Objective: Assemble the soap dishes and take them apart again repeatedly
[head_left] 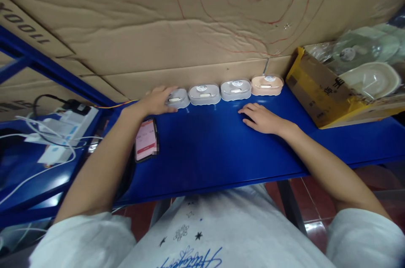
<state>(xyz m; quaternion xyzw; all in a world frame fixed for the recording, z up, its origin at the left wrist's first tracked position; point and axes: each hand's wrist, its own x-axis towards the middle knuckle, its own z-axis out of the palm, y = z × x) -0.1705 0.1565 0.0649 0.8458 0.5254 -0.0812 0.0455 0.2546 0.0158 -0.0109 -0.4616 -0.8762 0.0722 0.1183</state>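
Observation:
A row of small oval plastic boxes with clear lids and white front tabs stands along the cardboard at the back of the blue table. My left hand [159, 100] is around the left end of the leftmost grey box [181, 98], thumb at the front and fingers over the top. To its right are a second grey box [204, 94], a third grey box [236, 90] and a peach-coloured box [267, 85]. My right hand [261, 118] rests on the table in front of the third and peach boxes, fingers loosely stretched out, holding nothing.
A phone [146, 140] with a pink screen lies by my left forearm. At the right, a cardboard carton [316, 95] holds clear-wrapped plastic ware. A power strip [74, 129] with tangled cables is at the left, beyond a blue metal frame [19, 63].

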